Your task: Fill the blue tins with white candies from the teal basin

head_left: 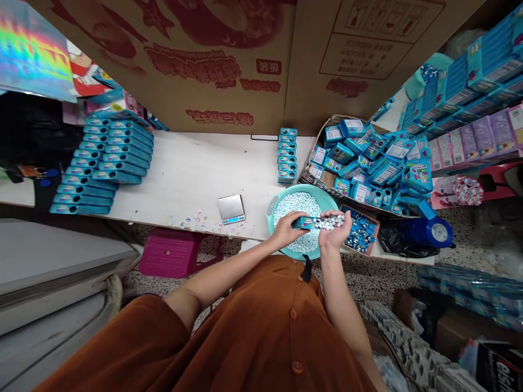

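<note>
The left hand (pixel 289 229) grips a small blue box (pixel 304 222) between thumb and fingers, directly over a turquoise basin (pixel 328 201) of white pellets (pixel 300 202). The right hand (pixel 335 231) is cupped palm up, cradling a handful of pellets against the end of that box. This box looks partway through its handling, as the handful lies in the palm; how much is inside it cannot be told.

Just right of the basin is a shallow tray (pixel 376 231) of shiny blue pieces (pixel 359 231). To the left, apart from the basin, a little scale (pixel 231 208) sits near the table's edge (nothing is on its plate).

Farther off, one neat column of boxes (pixel 287 156) stands beyond the basin, and tidy rows of boxes (pixel 122 152) are stacked at the far left. These seem the sorted share, though whether they are full is unclear. Plenty appears left: the basin is well stocked, and a carton (pixel 308 167) at the far right holds a jumbled heap of boxes (pixel 379 158).
</note>
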The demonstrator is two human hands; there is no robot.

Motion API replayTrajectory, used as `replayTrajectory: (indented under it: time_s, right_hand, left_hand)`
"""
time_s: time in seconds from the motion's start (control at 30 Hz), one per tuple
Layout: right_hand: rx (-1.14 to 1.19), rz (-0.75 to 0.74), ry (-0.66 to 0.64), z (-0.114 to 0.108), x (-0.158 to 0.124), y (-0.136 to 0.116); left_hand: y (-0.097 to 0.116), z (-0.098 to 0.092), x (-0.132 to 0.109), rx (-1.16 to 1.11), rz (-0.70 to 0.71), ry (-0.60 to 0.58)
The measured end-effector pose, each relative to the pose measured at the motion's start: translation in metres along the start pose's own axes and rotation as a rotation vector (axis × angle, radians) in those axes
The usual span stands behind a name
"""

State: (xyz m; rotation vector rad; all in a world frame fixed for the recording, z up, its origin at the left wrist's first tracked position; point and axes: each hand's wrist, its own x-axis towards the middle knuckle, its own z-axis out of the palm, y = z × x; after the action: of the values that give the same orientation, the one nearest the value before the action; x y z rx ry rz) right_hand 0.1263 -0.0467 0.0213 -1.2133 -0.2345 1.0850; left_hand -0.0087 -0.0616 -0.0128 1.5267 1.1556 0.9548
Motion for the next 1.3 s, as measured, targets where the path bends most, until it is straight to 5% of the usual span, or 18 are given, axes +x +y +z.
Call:
replayTrajectory:
  time_s: [0.93,1.3]
  right_hand:
    - [-0.049,-0.153,0.020,0.001,-0.004,-0.007]
    - [-0.095,-0.152,0.003,0.006,-0.005,-0.006]
  left_hand:
    - [0.007,0.014,0.000,-0.068,0.002,0.026]
    - [-0.002,0.015,-0.002,-0.178,-0.118,0.052]
